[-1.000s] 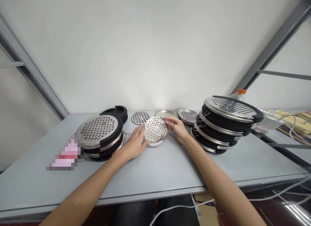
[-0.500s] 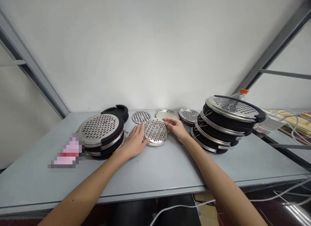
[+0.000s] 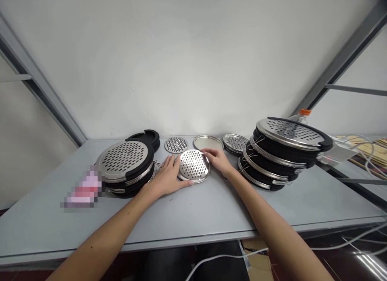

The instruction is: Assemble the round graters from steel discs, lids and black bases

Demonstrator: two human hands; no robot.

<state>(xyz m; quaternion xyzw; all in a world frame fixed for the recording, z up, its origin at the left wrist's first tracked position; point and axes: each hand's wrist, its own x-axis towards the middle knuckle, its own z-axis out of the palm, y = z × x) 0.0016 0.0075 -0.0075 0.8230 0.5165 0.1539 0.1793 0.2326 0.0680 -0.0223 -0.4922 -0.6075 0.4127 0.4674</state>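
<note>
A round perforated metal grater disc (image 3: pixel 193 164) lies in the middle of the table, slightly off-set over a round metal rim (image 3: pixel 202 180) beneath it. At the disc's upper right edge, my right hand (image 3: pixel 220 161) pinches it between thumb and fingers. My left hand (image 3: pixel 166 177) rests flat along the left side, fingers stretched and thumb spread out below the disc. Behind it lie another grater disc (image 3: pixel 176 145) and a plain round metal plate (image 3: pixel 208 142). A small stack of grater discs (image 3: pixel 236 144) sits behind my right hand.
On the left stands a stack of black-rimmed round graters (image 3: pixel 125 162), with black round holders (image 3: pixel 151 138) behind. A taller stack (image 3: pixel 279 158) rises on the right, wire clips at its side. Beyond are an orange-capped bottle (image 3: pixel 303 115) and cables. A blurred pink item (image 3: pixel 86 190) lies left.
The grater disc has shifted and tilted slightly on the rim below, catching more light. My left thumb has moved off the disc, spreading right and downward. My right hand stays at its edge.
</note>
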